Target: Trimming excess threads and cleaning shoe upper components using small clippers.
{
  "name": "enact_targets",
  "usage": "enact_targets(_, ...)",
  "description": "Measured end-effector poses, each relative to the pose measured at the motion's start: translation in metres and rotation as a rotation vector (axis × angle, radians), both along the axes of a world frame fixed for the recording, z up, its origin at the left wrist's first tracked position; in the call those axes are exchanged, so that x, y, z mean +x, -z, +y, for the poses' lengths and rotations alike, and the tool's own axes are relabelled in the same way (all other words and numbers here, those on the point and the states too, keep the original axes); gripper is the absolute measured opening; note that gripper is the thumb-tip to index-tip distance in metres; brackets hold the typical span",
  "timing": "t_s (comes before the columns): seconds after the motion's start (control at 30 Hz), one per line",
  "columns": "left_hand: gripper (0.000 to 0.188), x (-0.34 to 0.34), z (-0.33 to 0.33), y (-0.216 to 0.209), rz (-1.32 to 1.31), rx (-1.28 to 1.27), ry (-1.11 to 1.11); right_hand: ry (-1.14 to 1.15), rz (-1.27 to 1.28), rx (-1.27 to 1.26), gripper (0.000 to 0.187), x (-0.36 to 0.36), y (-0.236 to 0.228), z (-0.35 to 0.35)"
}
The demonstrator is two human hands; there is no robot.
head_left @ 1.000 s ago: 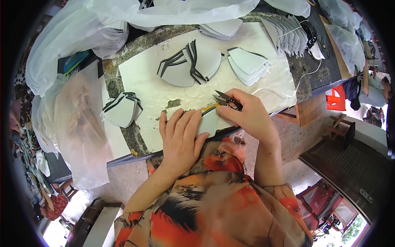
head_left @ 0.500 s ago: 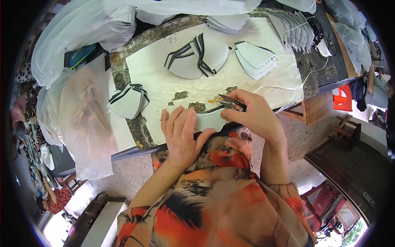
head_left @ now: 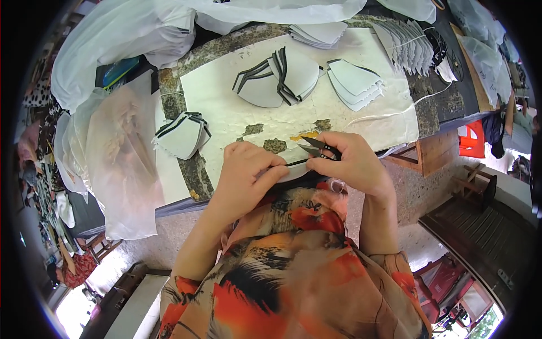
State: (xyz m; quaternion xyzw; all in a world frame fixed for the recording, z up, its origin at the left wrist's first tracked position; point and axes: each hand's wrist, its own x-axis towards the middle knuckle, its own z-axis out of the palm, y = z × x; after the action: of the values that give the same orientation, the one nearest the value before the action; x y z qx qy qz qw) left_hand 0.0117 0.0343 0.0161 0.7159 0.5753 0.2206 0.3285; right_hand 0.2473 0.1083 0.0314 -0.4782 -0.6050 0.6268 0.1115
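A whitish panel with a black edge strip [head_left: 296,171] is held at the table's near edge, between my hands. My left hand [head_left: 244,176] is closed, its thumb and fingers pinching the panel's left end. In my right hand [head_left: 357,167] are dark thread snips [head_left: 320,148], blades apart and pointing left above the panel. The thumb and fingertips of that hand also touch the panel's right end. Farther off lie a pile of black-edged panels [head_left: 305,73] and a fanned stack of whitish panels [head_left: 354,85]. Another black-edged bundle [head_left: 184,135] lies at the left.
A white sheet [head_left: 226,121] with torn patches covers the worn table. Translucent plastic bags [head_left: 121,152] heap along the left and far sides. Tied panels [head_left: 402,48] and a white cord [head_left: 395,117] lie at the right. A wooden stool [head_left: 475,183] stands on the floor.
My left hand has gone from lying flat with fingers spread to pinching the panel. The panel has tilted so less of its face shows. The snips' blades are wider apart.
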Motion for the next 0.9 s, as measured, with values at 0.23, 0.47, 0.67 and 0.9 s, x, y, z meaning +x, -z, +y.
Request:
enact_targets(0.23, 0.029, -0.025, 0.006, -0.01, -0.55, -0.54, -0.013, 0.037, 0.137, -0.143, 0.015, -0.001, 0.006, -0.001)
enact_targets(0.47, 0.035, -0.032, 0.027, -0.028, -0.603, -0.748, 0.05, -0.014, 0.089, -0.187, 0.027, 0.002, -0.003, 0.0)
enact_targets(0.67, 0.022, -0.01, 0.032, -0.022, -0.458, -0.676, 0.033, -0.015, 0.075, -0.166, 0.028, 0.0, -0.008, 0.002)
enact_targets(0.9, 0.027, -0.007, 0.035, -0.02, -0.495, -0.587, 0.085, -0.035, 0.096, -0.184, 0.031, 0.0, -0.002, 0.001)
